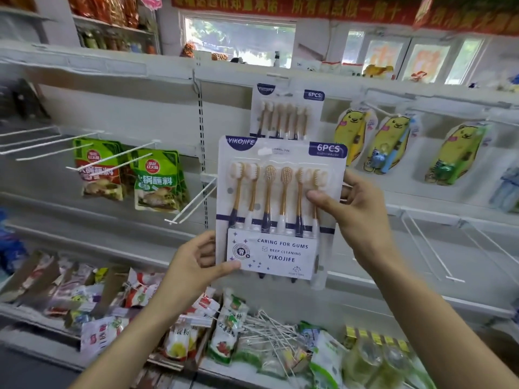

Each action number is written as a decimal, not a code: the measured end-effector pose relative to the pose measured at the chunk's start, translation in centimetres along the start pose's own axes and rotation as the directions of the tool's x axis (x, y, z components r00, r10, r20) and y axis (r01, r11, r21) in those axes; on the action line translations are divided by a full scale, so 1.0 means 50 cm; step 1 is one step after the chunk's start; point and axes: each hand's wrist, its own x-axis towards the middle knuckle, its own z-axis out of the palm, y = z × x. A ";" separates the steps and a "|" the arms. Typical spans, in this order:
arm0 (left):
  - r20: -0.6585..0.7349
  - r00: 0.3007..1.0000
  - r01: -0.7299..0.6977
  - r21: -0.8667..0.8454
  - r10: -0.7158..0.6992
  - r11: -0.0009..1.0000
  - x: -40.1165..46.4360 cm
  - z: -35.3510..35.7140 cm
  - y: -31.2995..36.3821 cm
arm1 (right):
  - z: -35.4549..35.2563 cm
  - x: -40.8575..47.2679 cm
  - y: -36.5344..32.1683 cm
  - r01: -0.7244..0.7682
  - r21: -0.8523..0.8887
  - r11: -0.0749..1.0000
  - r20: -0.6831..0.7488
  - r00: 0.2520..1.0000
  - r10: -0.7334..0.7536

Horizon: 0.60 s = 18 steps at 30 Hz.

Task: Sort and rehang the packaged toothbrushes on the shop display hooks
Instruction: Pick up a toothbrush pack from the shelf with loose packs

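Observation:
I hold a six-piece toothbrush pack (276, 209) upright in front of the display wall, white card with navy corners and gold-handled brushes. My left hand (196, 262) pinches its lower left corner, thumb on the front label. My right hand (356, 211) grips its right edge, thumb across the brushes. A second identical pack (286, 113) hangs on the wall just behind and above it. Yellow bear-shaped children's toothbrush packs (390, 144) hang to the right. An empty white hook (193, 200) juts out left of the held pack.
Green sauce packets (157, 178) hang on hooks at the left, with more bare hooks (42, 141) beyond. Loose white hooks (272, 329) lie among snack bags (118, 301) on the bottom shelf. Empty hooks (432, 248) stick out at lower right.

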 end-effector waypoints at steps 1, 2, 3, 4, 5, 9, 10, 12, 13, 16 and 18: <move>-0.018 1.000 -0.017 0.004 0.017 1.000 0.011 -0.002 0.004 | 0.004 0.014 -0.002 0.020 -0.008 1.000 0.002 1.000 -0.020; -0.035 0.999 -0.037 0.009 0.037 0.999 0.023 -0.004 0.010 | 0.007 0.027 -0.003 0.039 -0.011 0.999 0.003 0.999 -0.039; -0.047 0.997 -0.062 0.019 0.062 0.998 0.035 -0.006 0.016 | 0.009 0.040 -0.003 0.059 -0.007 0.998 0.005 0.998 -0.059; -0.057 0.995 -0.086 0.031 0.087 0.996 0.048 -0.008 0.022 | 0.010 0.053 -0.004 0.077 0.001 0.997 0.006 0.997 -0.077; -0.070 0.992 -0.105 0.040 0.108 0.994 0.061 -0.009 0.027 | 0.011 0.067 -0.005 0.092 0.009 0.996 0.006 0.996 -0.092; -0.099 0.982 -0.158 0.040 0.161 0.987 0.105 -0.008 0.047 | 0.011 0.117 -0.013 0.138 0.027 0.990 -0.009 0.990 -0.138; -0.102 0.981 -0.165 0.037 0.168 0.986 0.114 -0.008 0.052 | 0.010 0.129 -0.013 0.150 0.018 0.989 -0.016 0.989 -0.150; -0.100 0.978 -0.183 0.035 0.185 0.983 0.134 -0.010 0.058 | 0.008 0.152 -0.012 0.169 -0.008 0.986 -0.024 0.985 -0.169; -0.096 0.976 -0.191 0.036 0.194 0.981 0.145 -0.011 0.058 | 0.008 0.163 -0.009 0.174 -0.015 0.985 -0.027 0.984 -0.175; -0.087 0.976 -0.200 0.022 0.201 0.980 0.181 -0.017 0.059 | 0.008 0.188 0.003 0.175 -0.020 0.984 -0.054 0.983 -0.176; -0.082 0.978 -0.192 0.009 0.192 0.981 0.204 -0.020 0.057 | 0.010 0.199 0.012 0.177 -0.023 0.984 -0.068 0.982 -0.178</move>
